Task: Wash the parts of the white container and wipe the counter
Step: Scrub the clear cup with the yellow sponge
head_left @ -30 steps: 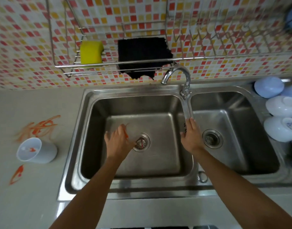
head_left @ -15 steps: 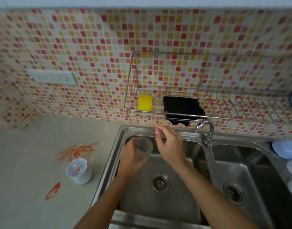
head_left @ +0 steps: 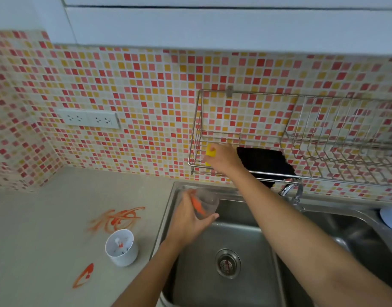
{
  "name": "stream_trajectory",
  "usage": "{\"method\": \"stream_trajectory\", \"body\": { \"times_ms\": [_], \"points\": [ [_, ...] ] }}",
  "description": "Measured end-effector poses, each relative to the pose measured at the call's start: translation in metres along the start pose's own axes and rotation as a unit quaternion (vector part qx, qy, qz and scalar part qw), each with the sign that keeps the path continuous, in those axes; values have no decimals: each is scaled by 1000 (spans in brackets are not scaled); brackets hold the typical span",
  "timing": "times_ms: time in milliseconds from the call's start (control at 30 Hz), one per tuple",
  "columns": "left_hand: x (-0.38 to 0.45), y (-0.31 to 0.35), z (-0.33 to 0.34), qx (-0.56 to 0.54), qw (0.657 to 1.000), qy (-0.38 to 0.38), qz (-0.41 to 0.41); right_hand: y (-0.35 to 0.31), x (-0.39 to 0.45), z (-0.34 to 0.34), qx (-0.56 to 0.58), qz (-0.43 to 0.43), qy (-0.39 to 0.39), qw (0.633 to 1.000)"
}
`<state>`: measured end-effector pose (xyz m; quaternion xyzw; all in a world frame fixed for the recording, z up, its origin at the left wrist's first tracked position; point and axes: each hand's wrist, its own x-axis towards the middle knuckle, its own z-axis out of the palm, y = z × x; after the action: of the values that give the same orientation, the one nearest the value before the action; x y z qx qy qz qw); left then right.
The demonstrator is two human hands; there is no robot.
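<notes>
Step in hand: fetching the scrubber.
- Left hand (head_left: 188,222): fingers curled round clear plastic cup (head_left: 207,201), centre frame, over the steel sink (head_left: 246,218).
- Right hand (head_left: 222,159): fingers closing on yellow sponge (head_left: 210,151) in wire rack (head_left: 241,138); grip probably incomplete.
- White round container (head_left: 121,247): lower left, on grey worktop (head_left: 35,240) beside orange smears (head_left: 117,218).
- Next: lift sponge clear of rack, scrub cup.

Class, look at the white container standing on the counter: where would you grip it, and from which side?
Grip the white container around its outer wall, coming from above and the sink side. It stands upright, mouth open, with red smears inside, and its round wall is clear of other things.
</notes>
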<state>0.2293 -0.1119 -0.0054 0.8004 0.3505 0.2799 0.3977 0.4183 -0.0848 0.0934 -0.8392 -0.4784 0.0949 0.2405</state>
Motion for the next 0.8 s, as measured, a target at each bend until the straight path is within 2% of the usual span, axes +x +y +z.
{"method": "stream_trajectory", "body": {
  "times_ms": [167, 300, 433, 533, 600, 700, 800],
  "points": [
    [4, -6, 0, -34, 999, -28, -10, -5, 12, 3, 25, 46, -6, 999],
    [7, -13, 3, -41, 998, -48, -12, -2, 14, 7, 54, 48, 50, 996],
    [8, -22, 7, -15, 997, -70, 6, -2, -7, -8, 157, -28, 157, 975],
    [9, -32, 13, 18, 998, -53, 14, 4, -43, -22, 253, -106, 187, 943],
    [8, -35, 16, 27, 998, -56, 16, 16, -74, -21, 271, -150, 207, 928],
    [9, -36, 19, 2, 997, -64, 36, 44, -116, -3, 246, -176, 206, 931],
    [11, -32, 23, 15, 995, -70, 64, 76, -140, 28, 175, -150, 142, 963]
  ]
}}
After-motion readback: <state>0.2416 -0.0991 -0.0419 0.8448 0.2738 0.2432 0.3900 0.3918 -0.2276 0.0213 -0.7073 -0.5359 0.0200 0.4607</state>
